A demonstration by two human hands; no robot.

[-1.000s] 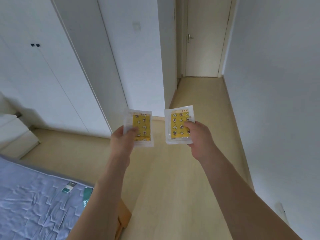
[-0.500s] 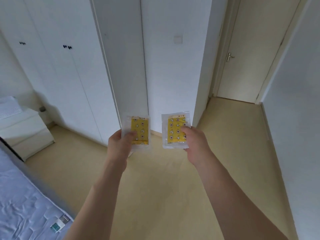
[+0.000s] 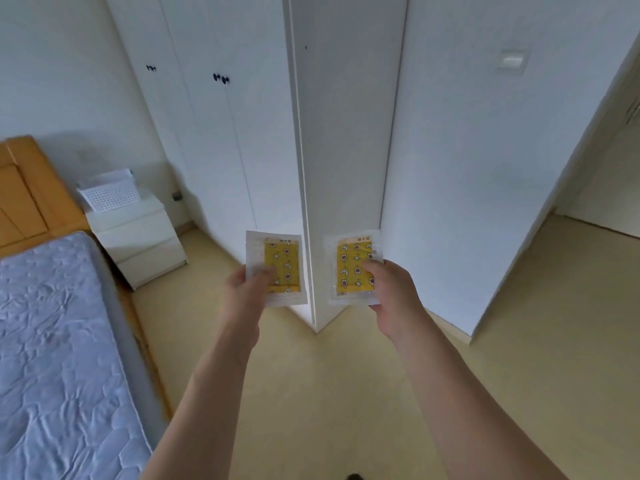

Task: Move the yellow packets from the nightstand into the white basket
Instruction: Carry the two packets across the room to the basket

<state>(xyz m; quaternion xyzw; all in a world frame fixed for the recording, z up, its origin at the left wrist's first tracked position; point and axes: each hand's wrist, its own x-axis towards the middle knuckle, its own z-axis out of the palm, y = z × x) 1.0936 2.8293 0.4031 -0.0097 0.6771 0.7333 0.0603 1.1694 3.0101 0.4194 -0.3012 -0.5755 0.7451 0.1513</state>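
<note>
My left hand pinches a yellow packet in a clear wrapper, held upright in front of me. A second yellow packet stands upright in the pinch of my right hand. Both are at chest height above the floor, side by side with a small gap. The white basket, perforated on its side, sits on the white nightstand far to the left, beside the bed. What lies inside the basket is hidden.
A bed with a grey-blue mattress and an orange wooden headboard fills the left. White wardrobe doors and a wall corner stand ahead. A doorway opens at the right. The floor is pale wood.
The view has swung to the left: the hallway door slid out to the right, and the nightstand, basket and headboard came into sight. Both hands still hold their packets the same way.
</note>
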